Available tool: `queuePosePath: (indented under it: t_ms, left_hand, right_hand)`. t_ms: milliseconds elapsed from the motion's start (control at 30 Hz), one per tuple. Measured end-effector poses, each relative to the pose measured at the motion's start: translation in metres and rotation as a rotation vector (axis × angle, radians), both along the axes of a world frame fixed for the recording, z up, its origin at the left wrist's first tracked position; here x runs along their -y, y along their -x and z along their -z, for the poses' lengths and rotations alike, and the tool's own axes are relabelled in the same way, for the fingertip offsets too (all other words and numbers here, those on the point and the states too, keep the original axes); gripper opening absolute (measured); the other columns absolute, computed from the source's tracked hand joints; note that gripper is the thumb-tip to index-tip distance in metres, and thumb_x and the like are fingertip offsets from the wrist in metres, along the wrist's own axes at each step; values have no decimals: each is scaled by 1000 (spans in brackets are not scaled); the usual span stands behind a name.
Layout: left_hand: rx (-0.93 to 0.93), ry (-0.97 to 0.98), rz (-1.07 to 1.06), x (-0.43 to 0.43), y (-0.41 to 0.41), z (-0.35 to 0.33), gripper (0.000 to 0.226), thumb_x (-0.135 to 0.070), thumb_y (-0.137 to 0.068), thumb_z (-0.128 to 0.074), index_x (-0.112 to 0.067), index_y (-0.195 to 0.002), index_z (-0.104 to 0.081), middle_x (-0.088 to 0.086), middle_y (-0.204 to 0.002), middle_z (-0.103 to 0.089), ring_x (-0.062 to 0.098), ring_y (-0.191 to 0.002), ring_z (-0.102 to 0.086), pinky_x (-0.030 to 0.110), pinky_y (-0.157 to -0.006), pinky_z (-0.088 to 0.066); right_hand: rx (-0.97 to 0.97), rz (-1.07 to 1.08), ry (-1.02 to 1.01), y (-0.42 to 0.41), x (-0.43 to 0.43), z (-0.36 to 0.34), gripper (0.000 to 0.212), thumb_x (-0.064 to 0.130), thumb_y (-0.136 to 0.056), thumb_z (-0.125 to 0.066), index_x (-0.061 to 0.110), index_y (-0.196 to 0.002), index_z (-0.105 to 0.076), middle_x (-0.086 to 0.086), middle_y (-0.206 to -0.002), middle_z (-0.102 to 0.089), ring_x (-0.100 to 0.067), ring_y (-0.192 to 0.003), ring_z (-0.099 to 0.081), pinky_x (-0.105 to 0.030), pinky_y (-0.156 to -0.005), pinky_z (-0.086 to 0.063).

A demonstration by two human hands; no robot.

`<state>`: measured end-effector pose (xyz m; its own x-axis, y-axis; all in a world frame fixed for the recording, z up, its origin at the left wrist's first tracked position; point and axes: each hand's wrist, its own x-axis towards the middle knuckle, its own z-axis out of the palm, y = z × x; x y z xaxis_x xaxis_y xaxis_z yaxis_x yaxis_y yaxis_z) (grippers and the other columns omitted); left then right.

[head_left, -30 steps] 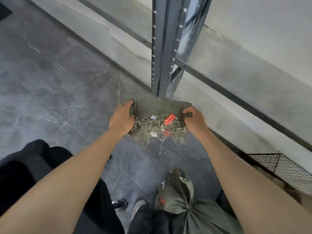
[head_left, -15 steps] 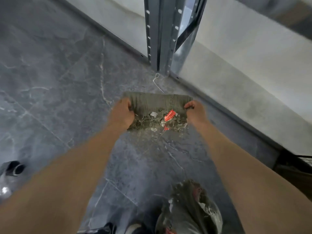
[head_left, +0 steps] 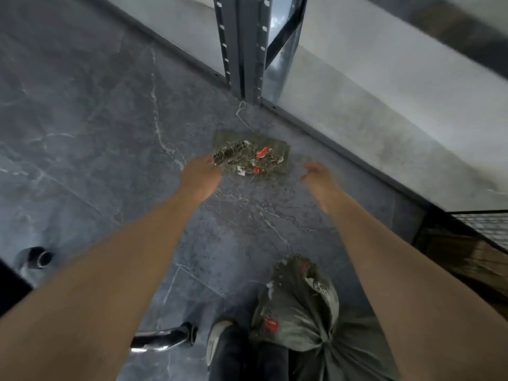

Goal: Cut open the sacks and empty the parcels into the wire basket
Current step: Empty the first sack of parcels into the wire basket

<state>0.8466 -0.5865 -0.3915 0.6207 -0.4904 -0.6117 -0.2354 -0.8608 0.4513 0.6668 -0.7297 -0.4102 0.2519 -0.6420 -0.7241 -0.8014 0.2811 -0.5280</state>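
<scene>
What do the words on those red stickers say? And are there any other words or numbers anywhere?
Nothing here can be read.
Upper red tag on the folded sack on the floor: white marks, too blurred to read.
Lower red tag on the same sack: too blurred to read.
Red label on the tied sack by the feet: white lettering, too blurred to read.
Nothing else shows words or numbers.

Soft, even light, no hard shadows; motion blur smears both hands and the edges, which bow outward
</scene>
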Motion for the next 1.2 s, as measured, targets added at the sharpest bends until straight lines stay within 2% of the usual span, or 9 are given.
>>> queuePosePath:
  t_ms: [100, 167, 233, 333, 467, 600, 833, 1067, 1200]
  left_hand:
    - [-53, 8, -4, -9, 25, -39, 38, -13, -97, -40, -9, -134, -48, 14, -141, -47, 29, -115, -53, 34, -91, -42]
    - [-69, 16, -13, -17, 39, -64, 41, -18, -97, -41, -13, -138, -45, 10, -142, -46, 28, -119, -52, 30, -89, -41]
    - [-61, -8, 19, -25, 53, -92, 40, -18, -97, -41, -12, -136, -47, 11, -140, -47, 28, -119, -51, 28, -82, -38]
    - [-21, -16, 117, -33, 74, -138, 37, -7, -94, -39, 10, -125, -48, 30, -129, -50, 43, -112, -51, 47, -74, -36]
    - [7, -17, 181, -40, 98, -196, 29, -1, -89, -36, 12, -106, -56, 34, -107, -55, 41, -86, -55, 44, -65, -36]
    - [17, -22, 254, -47, 124, -260, 41, -11, -93, -37, 6, -129, -46, 23, -136, -47, 40, -122, -47, 43, -101, -36]
    - [35, 55, 366, -43, 174, -362, 42, -16, -94, -38, -10, -135, -46, 12, -137, -51, 30, -121, -49, 30, -94, -39]
    - [95, 117, 494, -47, 263, -424, 20, -14, -92, -41, -15, -106, -56, 8, -104, -54, 26, -98, -49, 28, -83, -36]
    - [127, 148, 533, -66, 334, -452, 37, -17, -93, -40, -4, -125, -53, 19, -128, -56, 33, -119, -50, 34, -97, -38]
  right_hand:
    - [-17, 27, -8, 26, -15, -38, 49, -6, -93, -41, 11, -139, -46, -13, -129, -54, -29, -95, -60, -36, -72, -46]
    - [12, 112, -29, 43, -28, -65, 40, -6, -92, -41, 0, -130, -51, -20, -105, -60, -19, -72, -47, -30, -59, -34]
    - [25, 190, -63, 61, -40, -93, 38, -3, -93, -42, -2, -131, -51, -14, -101, -59, -20, -82, -49, -30, -66, -36]
    - [48, 247, -81, 85, -57, -135, 43, 0, -95, -44, 8, -137, -49, -9, -132, -54, -25, -115, -54, -29, -78, -42]
    - [86, 285, -64, 121, -79, -194, 36, -5, -95, -43, 10, -127, -51, 0, -115, -53, -20, -110, -49, -19, -72, -41]
    - [65, 278, 53, 152, -94, -262, 40, 4, -96, -46, 2, -136, -48, -10, -141, -48, -23, -127, -47, -24, -94, -37]
    - [114, 365, 126, 215, -114, -364, 41, 11, -93, -53, 2, -133, -49, -13, -139, -50, -28, -129, -47, -41, -109, -36]
    - [147, 377, 205, 306, -134, -431, 40, 15, -94, -53, 4, -132, -50, -11, -136, -52, -26, -128, -47, -37, -110, -35]
    - [136, 299, 256, 371, -158, -464, 43, 21, -97, -47, 9, -138, -45, -7, -142, -48, -23, -131, -44, -33, -109, -31]
